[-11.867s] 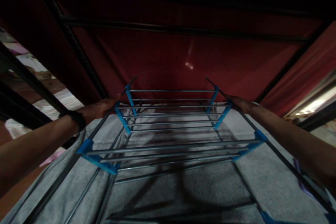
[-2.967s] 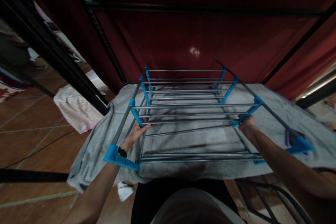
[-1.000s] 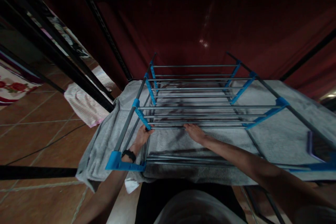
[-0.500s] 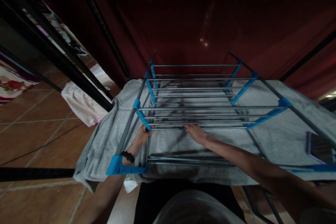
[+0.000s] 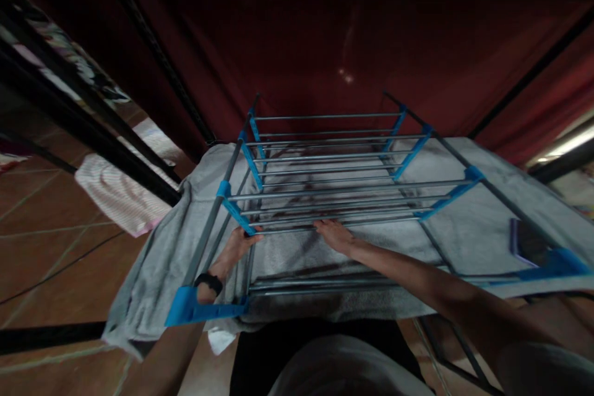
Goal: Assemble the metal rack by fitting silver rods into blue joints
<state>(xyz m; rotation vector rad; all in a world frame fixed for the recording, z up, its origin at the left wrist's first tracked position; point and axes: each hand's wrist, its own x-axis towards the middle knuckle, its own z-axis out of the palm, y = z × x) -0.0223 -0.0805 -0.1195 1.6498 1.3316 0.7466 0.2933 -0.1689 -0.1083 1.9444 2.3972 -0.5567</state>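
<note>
Under the head camera, a metal rack [image 5: 334, 198] with grey rods and blue plastic brackets lies on a grey towel [image 5: 464, 229] spread over a table. The left hand [image 5: 236, 246] reaches between the rods at the rack's left side, its fingers [image 5: 250, 237] curled around the lower end of a blue bracket [image 5: 236, 213]. A dark wristband [image 5: 208, 283] sits on that wrist, just behind the hand and beside another blue bracket at the near left corner. The right hand [image 5: 333, 234] lies near the middle of the rack, fingers resting against a grey rod [image 5: 371, 221] just ahead of them; whether they close around it cannot be told from this angle. Well to the right of those fingers, a phone [image 5: 526, 242] lies on the towel beside the rack's side rail. Far left of the left fingers, a pink striped cloth [image 5: 116, 198] lies on the tiled floor. Dark red fabric [image 5: 325, 43] hangs beyond the rack.
</note>
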